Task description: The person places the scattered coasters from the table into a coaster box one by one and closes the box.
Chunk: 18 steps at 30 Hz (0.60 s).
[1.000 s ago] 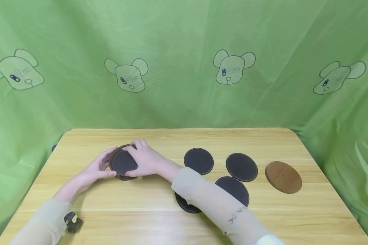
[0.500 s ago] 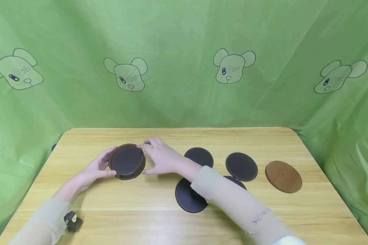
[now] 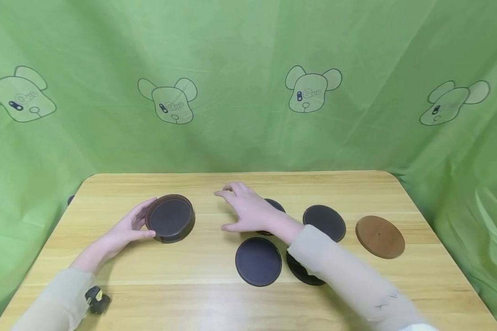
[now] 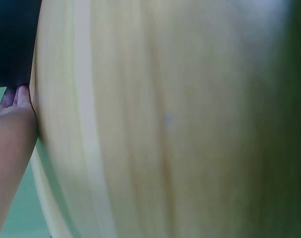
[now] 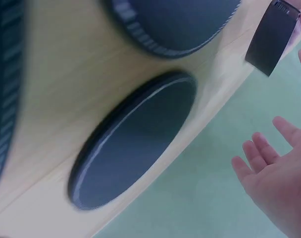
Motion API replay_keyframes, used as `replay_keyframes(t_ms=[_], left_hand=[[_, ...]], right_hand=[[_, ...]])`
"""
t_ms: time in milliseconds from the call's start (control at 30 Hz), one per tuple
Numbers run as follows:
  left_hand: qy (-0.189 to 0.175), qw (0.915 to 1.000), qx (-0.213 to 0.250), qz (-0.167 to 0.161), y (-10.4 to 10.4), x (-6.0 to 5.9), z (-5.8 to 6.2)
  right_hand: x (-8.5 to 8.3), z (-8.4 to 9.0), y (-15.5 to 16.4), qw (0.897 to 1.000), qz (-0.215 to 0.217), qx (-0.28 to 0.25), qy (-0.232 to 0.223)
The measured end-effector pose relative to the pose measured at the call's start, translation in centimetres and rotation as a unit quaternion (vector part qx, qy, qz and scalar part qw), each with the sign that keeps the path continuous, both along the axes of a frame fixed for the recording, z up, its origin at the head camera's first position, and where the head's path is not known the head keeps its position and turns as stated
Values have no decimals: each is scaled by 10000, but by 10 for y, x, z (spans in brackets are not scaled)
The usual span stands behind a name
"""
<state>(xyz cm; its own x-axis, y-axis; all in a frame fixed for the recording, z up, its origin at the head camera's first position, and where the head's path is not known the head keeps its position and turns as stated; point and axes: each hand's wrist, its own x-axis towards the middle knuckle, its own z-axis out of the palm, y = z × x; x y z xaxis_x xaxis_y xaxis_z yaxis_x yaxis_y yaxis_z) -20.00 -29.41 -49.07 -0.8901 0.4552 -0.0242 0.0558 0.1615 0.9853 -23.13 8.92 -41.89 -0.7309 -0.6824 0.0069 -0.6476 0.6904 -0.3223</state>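
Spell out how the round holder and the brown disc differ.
The round holder is very dark, while the brown disc is a lighter reddish brown.
The holder has a raised wall with a black disc inside; the brown disc is flat and carries nothing.
The left hand grips the holder; neither hand touches the brown disc.
Both are round.

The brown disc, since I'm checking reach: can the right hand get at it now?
Probably yes: the right hand looks empty, and nothing covers the brown disc. A dark disc lies between them, but flat, so the hand could likely pass above.
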Motion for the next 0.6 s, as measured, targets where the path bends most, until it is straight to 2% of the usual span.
replay_keyframes(t_ms=[267,600], left_hand=[[-31,10000,12,-9,0,0,1],[-65,10000,-18,5,0,1,2]], right_hand=[[-3,-7,32,9996,-141,39,255],[-6,-20,65,9991,-331,172,223]])
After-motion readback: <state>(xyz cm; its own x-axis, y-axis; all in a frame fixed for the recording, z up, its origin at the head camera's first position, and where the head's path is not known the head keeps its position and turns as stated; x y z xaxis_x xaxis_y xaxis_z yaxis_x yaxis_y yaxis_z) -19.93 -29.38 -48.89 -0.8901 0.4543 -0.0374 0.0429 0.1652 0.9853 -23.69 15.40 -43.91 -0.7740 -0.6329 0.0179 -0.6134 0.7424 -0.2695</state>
